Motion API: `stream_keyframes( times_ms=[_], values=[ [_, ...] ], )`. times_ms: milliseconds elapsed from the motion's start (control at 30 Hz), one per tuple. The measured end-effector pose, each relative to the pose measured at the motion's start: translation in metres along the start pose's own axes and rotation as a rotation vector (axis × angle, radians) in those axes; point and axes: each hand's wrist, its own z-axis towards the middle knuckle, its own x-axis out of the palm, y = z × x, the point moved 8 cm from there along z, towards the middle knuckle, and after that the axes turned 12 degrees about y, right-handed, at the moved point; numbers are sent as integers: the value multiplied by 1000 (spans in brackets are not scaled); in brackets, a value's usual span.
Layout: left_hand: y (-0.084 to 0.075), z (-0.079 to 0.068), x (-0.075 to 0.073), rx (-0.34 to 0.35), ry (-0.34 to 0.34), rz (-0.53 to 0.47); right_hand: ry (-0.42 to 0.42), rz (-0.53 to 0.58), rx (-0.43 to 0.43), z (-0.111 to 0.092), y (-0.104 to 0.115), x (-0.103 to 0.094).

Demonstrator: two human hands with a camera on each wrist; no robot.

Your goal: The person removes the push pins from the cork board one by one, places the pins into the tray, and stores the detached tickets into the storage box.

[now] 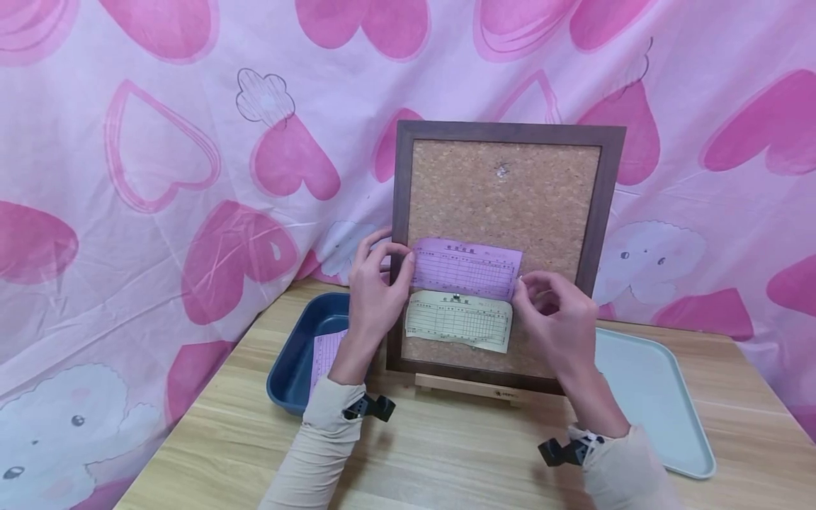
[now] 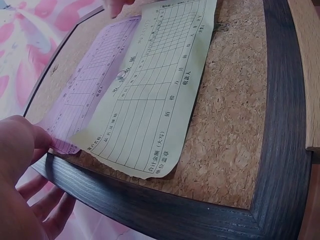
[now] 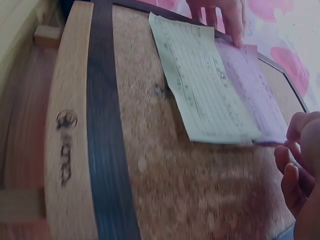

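A pink receipt slip (image 1: 468,269) lies across a cork board (image 1: 503,205), just above a pale green receipt slip (image 1: 457,320) held by a pin (image 2: 120,75) at its top middle. My left hand (image 1: 381,287) holds the pink slip's left end with thumb and index finger, at the board's dark frame (image 1: 400,191). In the left wrist view its other fingers reach past the frame's outer side. My right hand (image 1: 557,322) pinches the pink slip's right edge, fingers curled. A tiny whitish bit shows at those fingertips; I cannot tell what it is.
The board leans on a small wooden stand (image 1: 465,386). To the left, a dark blue tray (image 1: 287,368) contains another pink slip (image 1: 325,354). A pale tray (image 1: 663,397) lies on the wooden table (image 1: 446,453) at right. Heart-patterned cloth (image 1: 191,283) hangs behind.
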Motion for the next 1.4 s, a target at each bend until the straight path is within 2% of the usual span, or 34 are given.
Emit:
stream_keyframes(
  times_ms=[133,333,533,833,1133,1400],
  values=[
    [0,0,-2,0,-3,-2,-7,-35,4,-5,-6,-10],
    [1,1,-9,11,-26,12,-65,-63,-23,-12,-12,-26],
    [3,1,-12,10,-33,10,-92,-63,-3,-17,-18,-39],
    [4,-2,-14,-5,-21,21,-118,-62,-3,-20,-4,-56],
    [10,-4,-21,-20,-3,33,-156,-94,44,-31,-28,-70],
    [14,-8,-28,-4,9,-1,-157,-110,44,-35,-28,-79]
  ],
)
